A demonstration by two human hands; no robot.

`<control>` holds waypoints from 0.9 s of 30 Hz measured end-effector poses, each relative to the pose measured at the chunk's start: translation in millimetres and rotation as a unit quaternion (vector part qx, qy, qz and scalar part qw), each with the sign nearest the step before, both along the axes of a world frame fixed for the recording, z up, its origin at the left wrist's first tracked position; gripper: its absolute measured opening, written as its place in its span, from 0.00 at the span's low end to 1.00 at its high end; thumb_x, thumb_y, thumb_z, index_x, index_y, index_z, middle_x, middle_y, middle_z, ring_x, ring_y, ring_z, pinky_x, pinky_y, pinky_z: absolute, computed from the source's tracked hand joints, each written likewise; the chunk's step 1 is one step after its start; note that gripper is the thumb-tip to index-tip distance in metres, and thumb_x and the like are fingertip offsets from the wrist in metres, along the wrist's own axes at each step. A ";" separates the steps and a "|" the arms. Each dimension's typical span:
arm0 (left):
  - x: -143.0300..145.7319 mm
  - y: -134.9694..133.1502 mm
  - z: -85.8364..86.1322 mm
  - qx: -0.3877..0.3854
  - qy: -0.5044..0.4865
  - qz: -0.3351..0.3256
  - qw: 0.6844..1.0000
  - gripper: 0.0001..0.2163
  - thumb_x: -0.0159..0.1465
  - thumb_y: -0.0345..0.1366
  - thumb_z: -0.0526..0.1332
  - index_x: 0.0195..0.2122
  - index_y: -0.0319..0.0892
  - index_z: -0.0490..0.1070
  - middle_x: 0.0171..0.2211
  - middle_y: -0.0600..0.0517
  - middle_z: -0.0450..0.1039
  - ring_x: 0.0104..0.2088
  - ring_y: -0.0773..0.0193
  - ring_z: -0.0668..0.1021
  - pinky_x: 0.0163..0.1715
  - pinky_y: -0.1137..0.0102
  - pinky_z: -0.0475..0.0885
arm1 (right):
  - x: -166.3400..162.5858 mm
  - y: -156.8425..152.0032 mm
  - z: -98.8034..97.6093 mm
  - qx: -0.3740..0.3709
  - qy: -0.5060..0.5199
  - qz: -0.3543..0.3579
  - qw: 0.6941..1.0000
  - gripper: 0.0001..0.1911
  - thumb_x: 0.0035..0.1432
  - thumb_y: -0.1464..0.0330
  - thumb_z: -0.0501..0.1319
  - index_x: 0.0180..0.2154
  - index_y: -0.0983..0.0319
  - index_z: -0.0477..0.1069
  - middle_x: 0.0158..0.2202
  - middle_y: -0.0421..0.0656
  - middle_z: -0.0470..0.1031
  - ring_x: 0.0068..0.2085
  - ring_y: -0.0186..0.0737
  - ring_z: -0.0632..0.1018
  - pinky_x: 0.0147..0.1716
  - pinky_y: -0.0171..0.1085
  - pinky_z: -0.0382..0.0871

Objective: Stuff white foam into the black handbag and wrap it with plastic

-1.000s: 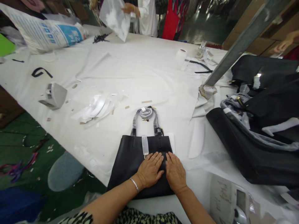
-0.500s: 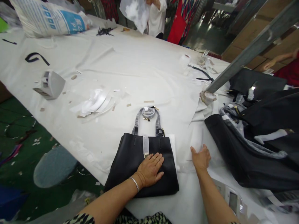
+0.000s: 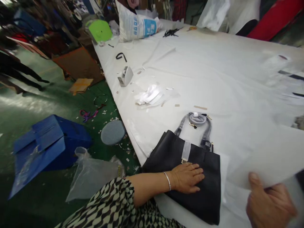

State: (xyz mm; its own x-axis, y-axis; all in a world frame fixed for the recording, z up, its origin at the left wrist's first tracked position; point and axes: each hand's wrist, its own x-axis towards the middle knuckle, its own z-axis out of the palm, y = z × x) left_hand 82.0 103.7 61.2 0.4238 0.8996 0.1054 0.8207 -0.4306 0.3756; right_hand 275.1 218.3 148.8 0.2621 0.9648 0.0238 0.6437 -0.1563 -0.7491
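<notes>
A black leather handbag lies flat at the near edge of the white-covered table. Its wrapped handles point away from me and a white protective strip covers the clasp. My left hand rests flat on the bag with fingers spread. My right hand is at the lower right, fingers closed on a large white sheet that lifts off the table beside the bag.
A tape dispenser and white paper scraps lie further up the table. A printed white sack sits at the far end. On the green floor are a blue box, a clear plastic bag and a round grey stool.
My right hand left the bag, reached right and took hold of the white sheet. The view swung left, so the floor shows and the pile of black bags has left the picture.
</notes>
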 end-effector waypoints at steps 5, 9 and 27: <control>-13.7 -1.0 17.2 0.025 0.008 -0.028 0.999 0.21 0.64 0.49 0.56 0.50 0.39 0.69 0.57 0.41 0.66 0.61 0.49 0.63 0.58 0.54 0.61 | -85.7 -58.6 14.1 -0.107 0.263 0.163 0.945 0.27 0.51 0.50 0.63 0.44 0.64 0.71 0.39 0.48 0.77 0.42 0.45 0.76 0.44 0.44 0.71; -40.8 -30.5 40.6 0.008 -0.051 0.023 0.998 0.16 0.65 0.43 0.55 0.48 0.39 0.70 0.52 0.41 0.70 0.54 0.51 0.69 0.52 0.56 0.66 | -107.3 -75.5 2.8 -0.133 0.355 0.130 0.916 0.29 0.53 0.53 0.65 0.51 0.63 0.69 0.43 0.47 0.77 0.45 0.43 0.76 0.48 0.42 0.71; -187.0 -94.0 79.1 -0.282 -0.818 0.279 0.417 0.18 0.60 0.44 0.66 0.47 0.39 0.71 0.46 0.43 0.75 0.46 0.59 0.76 0.48 0.65 0.70 | -250.1 -162.2 13.9 -0.470 0.597 0.206 0.617 0.14 0.58 0.57 0.64 0.36 0.62 0.70 0.16 0.31 0.59 0.16 0.27 0.58 0.16 0.28 0.56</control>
State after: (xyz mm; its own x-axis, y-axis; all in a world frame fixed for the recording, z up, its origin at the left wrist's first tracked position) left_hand -104.9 9.7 140.3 -0.0920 0.8877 -0.4511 -0.8183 0.1908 0.5422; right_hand 25.0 56.1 162.7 -0.7202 0.3956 -0.5699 -0.1491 -0.8906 -0.4298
